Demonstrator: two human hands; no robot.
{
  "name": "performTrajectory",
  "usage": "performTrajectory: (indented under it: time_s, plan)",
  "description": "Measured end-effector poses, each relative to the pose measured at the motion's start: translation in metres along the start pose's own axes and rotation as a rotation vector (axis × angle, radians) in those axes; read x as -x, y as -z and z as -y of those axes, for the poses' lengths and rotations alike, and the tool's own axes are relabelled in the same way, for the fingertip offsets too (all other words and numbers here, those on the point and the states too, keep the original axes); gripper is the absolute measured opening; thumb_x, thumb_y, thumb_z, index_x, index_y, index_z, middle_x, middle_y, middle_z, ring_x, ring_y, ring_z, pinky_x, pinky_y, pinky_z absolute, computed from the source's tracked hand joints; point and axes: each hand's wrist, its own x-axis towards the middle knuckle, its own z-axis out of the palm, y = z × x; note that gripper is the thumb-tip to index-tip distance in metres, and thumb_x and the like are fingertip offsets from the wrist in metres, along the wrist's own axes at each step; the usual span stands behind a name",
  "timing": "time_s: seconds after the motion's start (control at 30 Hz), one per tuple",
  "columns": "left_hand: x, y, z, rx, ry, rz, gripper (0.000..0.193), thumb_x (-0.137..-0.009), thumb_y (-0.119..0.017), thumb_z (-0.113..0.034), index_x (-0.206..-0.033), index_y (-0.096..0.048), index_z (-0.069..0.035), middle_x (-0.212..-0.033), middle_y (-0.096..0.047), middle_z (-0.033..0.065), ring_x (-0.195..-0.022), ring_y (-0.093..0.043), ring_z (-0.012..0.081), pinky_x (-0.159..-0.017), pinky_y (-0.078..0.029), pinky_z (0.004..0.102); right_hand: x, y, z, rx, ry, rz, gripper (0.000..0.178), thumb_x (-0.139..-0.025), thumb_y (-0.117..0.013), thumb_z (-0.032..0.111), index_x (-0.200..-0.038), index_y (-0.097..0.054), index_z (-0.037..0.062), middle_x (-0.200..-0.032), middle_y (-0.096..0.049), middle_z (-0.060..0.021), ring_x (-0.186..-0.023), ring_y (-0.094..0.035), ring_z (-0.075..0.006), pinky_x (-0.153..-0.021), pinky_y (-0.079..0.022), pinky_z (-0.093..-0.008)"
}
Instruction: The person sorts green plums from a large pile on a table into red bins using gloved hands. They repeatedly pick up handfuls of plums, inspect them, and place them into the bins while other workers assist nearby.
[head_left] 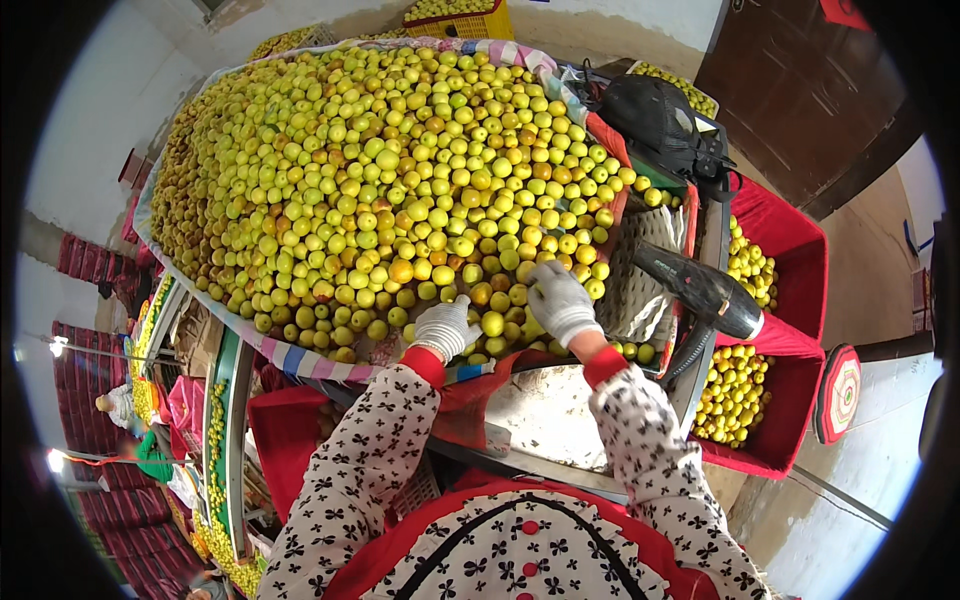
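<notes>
A broad heap of small round yellow-green fruits (pixel 380 190), which look like jujubes, covers the cloth-lined table before me. At its near edge my left hand (pixel 445 327), in a pale knitted glove, is closed, with the fingers curled; whatever lies inside them is hidden. One yellow fruit (pixel 492 323) lies just to its right. My right hand (pixel 562 301), gloved alike, reaches over the fruits with its fingers bent and somewhat apart. Its fingertips touch the heap, and I see no fruit plainly gripped. Both sleeves are white with a dark clover-like print and red cuffs.
A black hair dryer (pixel 700 290) rests on a pale woven basket (pixel 640 270) at right. Beyond are a black backpack (pixel 655 115) and red-lined bins (pixel 790 400) with fruit. A sorting line (pixel 232 430) stands left. A pale board (pixel 550 415) lies nearest me.
</notes>
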Motion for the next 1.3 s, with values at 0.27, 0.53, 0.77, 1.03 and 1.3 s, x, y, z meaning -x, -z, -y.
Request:
performTrajectory:
  time_s: [0.27, 0.53, 0.77, 1.03, 1.3]
  plan:
    - [-0.009, -0.012, 0.004, 0.151, -0.039, -0.036, 0.066, -0.078, -0.061, -0.052, -0.129, -0.052, -0.012, -0.11, -0.066, 0.0184, -0.105, -0.063, 0.034, -0.09, -0.05, 0.043, -0.062, -0.011, 0.018, 0.524, 0.011, 0.38, 0.03, -0.093, -0.048, 0.018, -0.121, -0.059, 0.0224, -0.116, -0.06, -0.007, -0.11, -0.058, -0.0338, -0.079, -0.054, -0.0461]
    - [-0.035, -0.019, -0.053, 0.203, -0.118, -0.045, 0.064, -0.077, -0.06, -0.056, -0.123, -0.058, -0.01, -0.111, -0.067, 0.0164, -0.105, -0.064, 0.0324, -0.09, -0.05, 0.0421, -0.051, 0.009, -0.02, 0.632, -0.087, 0.494, 0.028, -0.095, -0.048, 0.024, -0.121, -0.059, 0.0221, -0.116, -0.061, -0.0068, -0.115, -0.054, -0.0347, -0.096, -0.044, -0.0449]
    - [-0.045, -0.061, -0.077, 1.347, -0.516, -0.28, 0.05, -0.082, -0.071, -0.039, -0.116, -0.061, -0.005, -0.095, -0.069, 0.0121, -0.081, -0.068, 0.0276, -0.075, -0.056, 0.0367, -0.034, 0.037, -0.043, 0.013, -0.161, 0.004, 0.048, -0.08, -0.073, 0.027, -0.123, -0.055, 0.0157, -0.117, -0.062, -0.0141, -0.103, -0.061, -0.0372, -0.086, -0.051, -0.044]
    - [0.053, -0.031, -0.028, 2.862, -0.176, 0.267, 0.063, -0.084, -0.054, -0.063, -0.126, -0.054, -0.016, -0.128, -0.055, 0.0119, -0.118, -0.053, 0.0298, -0.101, -0.043, 0.05, 0.029, 0.027, 0.097, -0.177, 0.106, 0.164, 0.036, -0.09, -0.058, 0.019, -0.122, -0.049, 0.0046, -0.109, -0.06, -0.0238, -0.087, -0.064, -0.0435, -0.074, -0.055, -0.0457]
    - [0.166, -0.048, 0.086, 2.763, -0.329, -0.712, 0.066, -0.082, -0.049, -0.068, -0.121, -0.058, -0.016, -0.113, -0.063, 0.012, -0.096, -0.064, 0.0373, -0.066, -0.056, 0.0627, -0.032, -0.031, 0.165, -0.136, 0.494, 0.196, 0.036, -0.087, -0.063, 0.023, -0.118, -0.057, 0.0085, -0.112, -0.061, -0.0152, -0.095, -0.062, -0.0371, -0.078, -0.053, -0.044]
